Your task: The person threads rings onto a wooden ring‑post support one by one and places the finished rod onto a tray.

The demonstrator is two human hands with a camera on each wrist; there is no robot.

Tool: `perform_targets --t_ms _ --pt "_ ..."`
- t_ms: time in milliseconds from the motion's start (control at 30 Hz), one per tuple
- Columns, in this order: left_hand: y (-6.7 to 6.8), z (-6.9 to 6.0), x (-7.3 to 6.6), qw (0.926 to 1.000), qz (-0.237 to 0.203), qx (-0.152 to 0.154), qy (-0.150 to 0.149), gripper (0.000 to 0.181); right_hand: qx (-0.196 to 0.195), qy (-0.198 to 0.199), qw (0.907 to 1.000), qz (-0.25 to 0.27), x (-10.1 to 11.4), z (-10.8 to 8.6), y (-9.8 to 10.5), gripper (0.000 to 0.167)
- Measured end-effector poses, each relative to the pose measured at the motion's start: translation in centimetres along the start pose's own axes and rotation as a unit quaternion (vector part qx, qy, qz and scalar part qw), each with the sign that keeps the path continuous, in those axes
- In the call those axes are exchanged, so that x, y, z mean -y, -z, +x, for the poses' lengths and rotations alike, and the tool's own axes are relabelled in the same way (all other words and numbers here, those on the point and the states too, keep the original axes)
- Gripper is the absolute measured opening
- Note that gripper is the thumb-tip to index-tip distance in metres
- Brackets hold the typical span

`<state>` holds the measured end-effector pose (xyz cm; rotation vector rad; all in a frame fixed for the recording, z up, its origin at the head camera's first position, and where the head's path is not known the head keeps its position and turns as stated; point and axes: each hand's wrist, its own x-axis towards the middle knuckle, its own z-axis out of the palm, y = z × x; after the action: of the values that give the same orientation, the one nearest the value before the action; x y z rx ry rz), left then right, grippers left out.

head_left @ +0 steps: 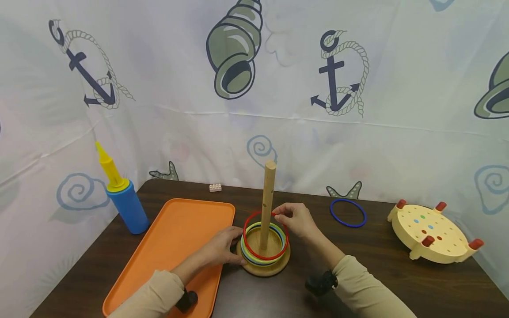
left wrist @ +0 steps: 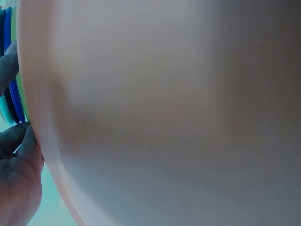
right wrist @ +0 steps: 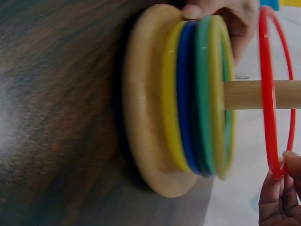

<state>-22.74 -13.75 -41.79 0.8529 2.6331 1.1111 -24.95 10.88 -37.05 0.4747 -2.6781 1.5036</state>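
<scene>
In the head view a wooden peg stand stands upright on the table, its round base under a stack of yellow, blue and green rings. My left hand holds the stand low on its left side, thumb in front and fingers behind. Whether it grips the base alone or the rings too is hard to tell. My right hand pinches the edge of a red ring. That ring is around the peg, tilted and apart from the stack below. The left wrist view is mostly a blurred pale surface.
An orange tray lies at the left, beneath my left forearm. Beyond it stands a blue and yellow hand pump. A small pale brick sits at the back edge. Rightward are a loose blue ring and a cream pegged disc.
</scene>
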Motion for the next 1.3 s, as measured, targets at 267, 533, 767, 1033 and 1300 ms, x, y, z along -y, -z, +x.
perform_targets --t_ms 267,533,767,1033,1300 --pt "-0.1 0.0 0.2 0.9999 -0.011 0.0 0.005 0.072 -0.002 -0.014 0.9995 -0.029 -1.1 0.3 -0.8 0.008" --pt "-0.1 0.0 0.1 0.9999 -0.01 -0.001 0.004 0.071 0.002 -0.015 0.9991 -0.041 -1.3 0.6 -1.1 0.007" --pt "-0.1 0.0 0.0 0.9999 -0.012 0.0 0.006 0.071 -0.006 -0.026 0.9987 -0.043 -1.6 0.6 -1.5 0.007" --pt "0.0 -0.1 -0.3 0.9999 -0.01 -0.002 0.005 0.073 -0.026 -0.023 0.9974 -0.063 -1.7 0.5 -1.9 0.006" --pt "0.0 -0.2 -0.4 1.0 -0.004 -0.003 0.005 0.073 -0.047 -0.027 0.9956 -0.076 -1.8 0.5 -2.3 0.005"
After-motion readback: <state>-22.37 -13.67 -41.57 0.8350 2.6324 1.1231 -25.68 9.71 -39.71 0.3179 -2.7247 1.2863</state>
